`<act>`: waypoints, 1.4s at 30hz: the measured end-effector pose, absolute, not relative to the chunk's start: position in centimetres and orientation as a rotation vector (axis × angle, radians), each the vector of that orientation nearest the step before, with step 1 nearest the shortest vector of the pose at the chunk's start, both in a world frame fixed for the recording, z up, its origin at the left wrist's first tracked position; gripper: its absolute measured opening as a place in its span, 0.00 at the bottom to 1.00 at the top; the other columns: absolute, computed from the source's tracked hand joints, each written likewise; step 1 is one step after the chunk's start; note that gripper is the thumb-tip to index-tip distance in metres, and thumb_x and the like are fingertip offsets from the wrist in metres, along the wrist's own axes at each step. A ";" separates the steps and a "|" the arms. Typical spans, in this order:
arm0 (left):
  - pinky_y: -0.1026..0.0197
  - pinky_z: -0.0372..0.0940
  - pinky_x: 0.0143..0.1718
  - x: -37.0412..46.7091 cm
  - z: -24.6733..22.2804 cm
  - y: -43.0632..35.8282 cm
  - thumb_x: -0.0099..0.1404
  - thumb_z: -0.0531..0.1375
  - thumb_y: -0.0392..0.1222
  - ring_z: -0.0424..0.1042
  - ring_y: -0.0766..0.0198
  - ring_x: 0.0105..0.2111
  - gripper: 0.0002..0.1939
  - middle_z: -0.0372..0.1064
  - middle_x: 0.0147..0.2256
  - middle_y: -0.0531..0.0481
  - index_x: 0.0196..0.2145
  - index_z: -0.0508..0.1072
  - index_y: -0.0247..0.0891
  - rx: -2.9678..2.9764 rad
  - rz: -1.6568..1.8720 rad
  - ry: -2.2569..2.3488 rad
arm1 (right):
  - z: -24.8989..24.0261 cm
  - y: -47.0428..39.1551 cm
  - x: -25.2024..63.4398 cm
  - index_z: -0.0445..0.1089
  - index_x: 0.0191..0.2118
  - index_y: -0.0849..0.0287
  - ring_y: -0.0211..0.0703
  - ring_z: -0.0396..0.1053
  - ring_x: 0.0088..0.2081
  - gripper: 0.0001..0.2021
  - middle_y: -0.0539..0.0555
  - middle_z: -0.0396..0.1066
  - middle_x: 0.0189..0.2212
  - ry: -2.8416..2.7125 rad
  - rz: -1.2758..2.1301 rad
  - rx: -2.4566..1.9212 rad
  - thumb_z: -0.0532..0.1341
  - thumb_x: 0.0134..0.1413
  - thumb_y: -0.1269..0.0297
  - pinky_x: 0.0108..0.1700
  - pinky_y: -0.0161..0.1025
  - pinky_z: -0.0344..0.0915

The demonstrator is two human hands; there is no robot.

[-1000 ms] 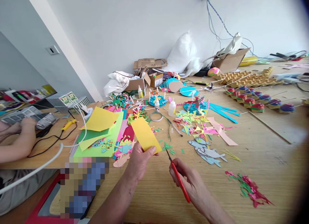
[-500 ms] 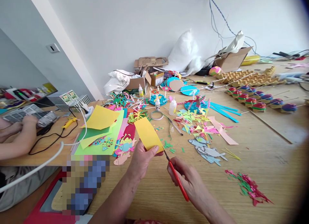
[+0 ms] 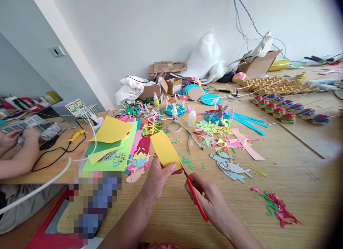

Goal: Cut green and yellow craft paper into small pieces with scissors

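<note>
My left hand [image 3: 160, 177] pinches the near end of a yellow paper strip [image 3: 165, 149], thumb on top and fingers beneath. In my right hand [image 3: 205, 193] is a pair of red-handled scissors [image 3: 197, 197], their blades meeting the strip's lower right corner. Left of my hands lie paper fish cut-outs [image 3: 138, 163] in pink, yellow and blue. Grey and blue paper fish [image 3: 232, 168] rest to the right. Small green paper snippets [image 3: 187, 161] are scattered just beyond the scissors.
Coloured paper sheets [image 3: 111, 131] are stacked at left. Glue bottles [image 3: 191, 118], paper scraps [image 3: 214, 131] and blue strips [image 3: 250, 122] spread across the middle. Painted egg-carton pieces [image 3: 288, 116] sit at right, near a thin stick [image 3: 301, 140]. Another person's arm [image 3: 20, 152] works at far left.
The scissors have shifted very slightly to the left against the strip's corner. At far left, the other person's hands have moved a little. My grip on the paper looks the same.
</note>
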State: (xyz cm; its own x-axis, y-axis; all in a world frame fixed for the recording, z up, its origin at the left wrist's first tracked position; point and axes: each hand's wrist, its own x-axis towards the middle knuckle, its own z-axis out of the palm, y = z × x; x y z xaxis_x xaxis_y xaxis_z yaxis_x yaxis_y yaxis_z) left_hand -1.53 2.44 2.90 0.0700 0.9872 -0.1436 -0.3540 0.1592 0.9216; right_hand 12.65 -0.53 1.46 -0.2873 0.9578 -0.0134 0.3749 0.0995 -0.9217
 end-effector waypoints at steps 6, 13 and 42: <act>0.59 0.67 0.32 -1.6 2.7 2.4 0.48 0.63 0.38 0.71 0.60 0.32 0.14 0.73 0.32 0.48 0.35 0.70 0.35 0.843 1.217 0.977 | 1.1 -0.5 12.7 0.56 0.22 0.57 0.35 0.52 0.20 0.13 0.44 0.53 0.16 -1.792 1.131 -1.308 0.49 0.53 0.57 0.22 0.32 0.49; 0.59 0.67 0.32 -1.5 2.5 2.4 0.48 0.63 0.36 0.71 0.60 0.32 0.15 0.73 0.33 0.48 0.36 0.70 0.34 0.834 1.218 0.972 | 1.0 -0.6 12.7 0.55 0.22 0.57 0.35 0.52 0.20 0.13 0.44 0.53 0.16 -1.796 1.152 -1.299 0.48 0.54 0.58 0.22 0.32 0.49; 0.68 0.59 0.21 -1.7 2.3 1.9 0.48 0.62 0.36 0.62 0.71 0.21 0.09 0.65 0.23 0.54 0.29 0.68 0.33 0.872 1.117 0.908 | 0.9 -0.7 12.8 0.55 0.23 0.57 0.34 0.54 0.19 0.12 0.44 0.52 0.15 -1.769 1.272 -1.271 0.47 0.54 0.58 0.21 0.32 0.50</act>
State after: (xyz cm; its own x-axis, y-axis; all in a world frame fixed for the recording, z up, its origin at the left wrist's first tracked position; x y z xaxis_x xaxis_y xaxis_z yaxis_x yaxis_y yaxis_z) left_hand -1.67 1.91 2.33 0.1868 0.9703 -0.1537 -0.3488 0.2118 0.9130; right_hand 12.79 -0.66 0.91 -0.3537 0.9338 -0.0544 0.3489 0.0778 -0.9339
